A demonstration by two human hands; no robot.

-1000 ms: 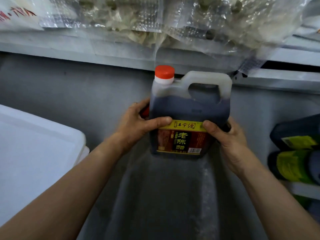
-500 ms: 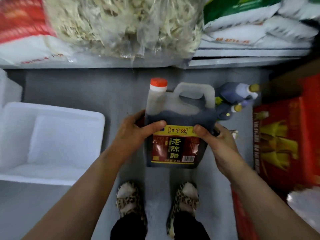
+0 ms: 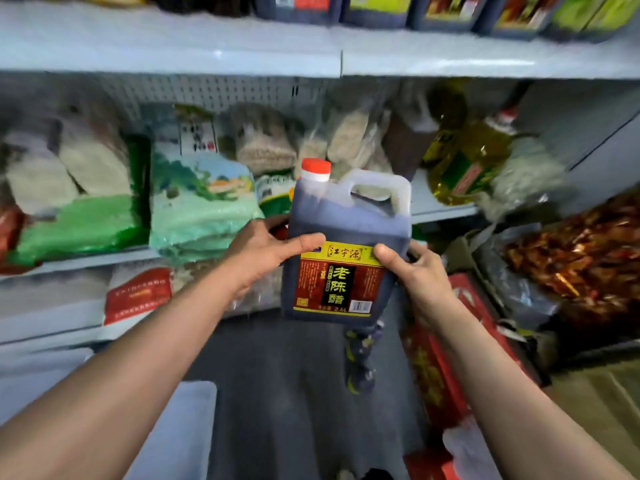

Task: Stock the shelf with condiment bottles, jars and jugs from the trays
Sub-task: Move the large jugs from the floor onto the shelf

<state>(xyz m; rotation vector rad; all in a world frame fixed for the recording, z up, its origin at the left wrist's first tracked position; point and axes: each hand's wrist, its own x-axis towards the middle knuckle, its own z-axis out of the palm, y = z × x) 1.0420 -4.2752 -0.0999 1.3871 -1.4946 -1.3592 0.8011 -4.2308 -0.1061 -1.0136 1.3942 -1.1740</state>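
Both hands' fingers (image 3: 304, 241) clasp the vinegar jug (image 3: 346, 251), fingertips hidden behind it.

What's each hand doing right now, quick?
Left hand: grips the left side of the vinegar jug, thumb across its label.
Right hand: grips the jug's right side, thumb on the label.

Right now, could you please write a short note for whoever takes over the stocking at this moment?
Left hand and right hand both grip the dark vinegar jug, upright, red cap on, held in the air before the shelves.
Similar dark jugs already line the top shelf.
Done: jug picked up.
Left: set it on a shelf, probably the top one, then fetch more from the trays, which are out of clear view.
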